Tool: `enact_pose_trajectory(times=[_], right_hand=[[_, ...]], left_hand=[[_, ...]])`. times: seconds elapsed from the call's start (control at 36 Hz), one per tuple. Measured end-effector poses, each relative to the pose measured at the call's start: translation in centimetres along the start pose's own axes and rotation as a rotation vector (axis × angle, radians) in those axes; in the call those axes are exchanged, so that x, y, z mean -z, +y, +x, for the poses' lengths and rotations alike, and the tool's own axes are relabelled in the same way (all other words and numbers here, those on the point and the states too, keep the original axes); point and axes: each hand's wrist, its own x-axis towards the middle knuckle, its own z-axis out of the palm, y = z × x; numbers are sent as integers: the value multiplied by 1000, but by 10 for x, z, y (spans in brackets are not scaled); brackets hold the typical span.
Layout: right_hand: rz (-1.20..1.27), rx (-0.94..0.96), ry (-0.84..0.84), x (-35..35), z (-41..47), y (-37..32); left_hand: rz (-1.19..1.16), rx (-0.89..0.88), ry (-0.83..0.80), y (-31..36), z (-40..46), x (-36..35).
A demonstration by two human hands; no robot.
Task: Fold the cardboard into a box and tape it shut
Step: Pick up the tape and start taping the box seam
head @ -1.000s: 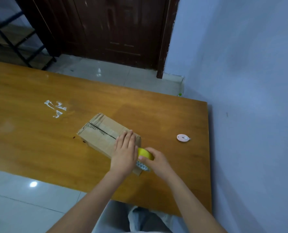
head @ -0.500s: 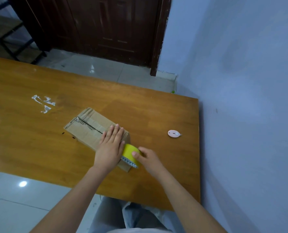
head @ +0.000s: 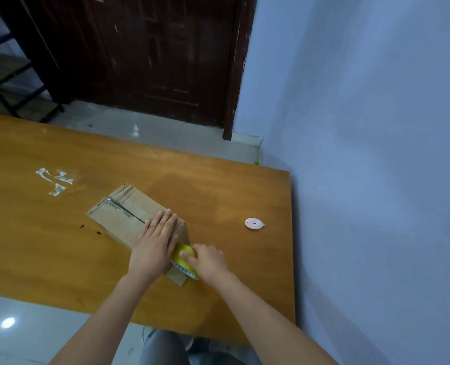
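Head view: my left hand [head: 155, 241] lies flat, fingers straight and together, pressing on the near end of the top of the cardboard box [head: 129, 214], which sits on the wooden table [head: 47, 248] a little left of the frame's center. A dark seam runs along the box's top from its far end toward my fingers, with the flaps meeting along it. My right hand [head: 208, 260], just right of the left one, grips a yellow tape roll [head: 183, 255], thumb on the roll's outer face and fingers curled behind it; the roll is held against the box's near end face, and a strip of patterned tape shows along its lower edge. Both forearms reach in from the bottom of the frame.

At center right, well apart from the box, a small pink-and-white oval box cutter [head: 254, 223] lies on the table. White residue marks [head: 54, 179] smear the tabletop at the left. A dark wooden door [head: 152, 54] fills the upper center, a black metal shelf frame [head: 5, 75] stands in the upper left, and a pale blue wall [head: 376, 154] takes up the right side. Light floor tiles [head: 166, 135] show beyond the table's far edge.
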Motion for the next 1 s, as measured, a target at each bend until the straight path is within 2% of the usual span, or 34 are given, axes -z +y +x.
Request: enact_pose_trajectory(times=[0.14,0.25,0.33,0.5,0.61,0.78,1.0], right_hand=[[333,10,-41,-5,-18,15],[481,65,-134,-5,-27,26],[582,74,-188,-1,-28,31],[594,49,-197,-2,-22,38],[581,30,-122,-10,-19,42],[569,-23,-95,-15,-19,45],[323,-142,-136,-14,-10,38]], left_hand=[[17,-20,64,4,-4,1],[62,-20,177,6,-9,-3],[84,-20,153,8,-15,-2],[156,41,64,24,-19,5],[202,75,-57,31,-27,3],[194,106,-115,36,-30,0],[230,109,-151,31,-30,-6]])
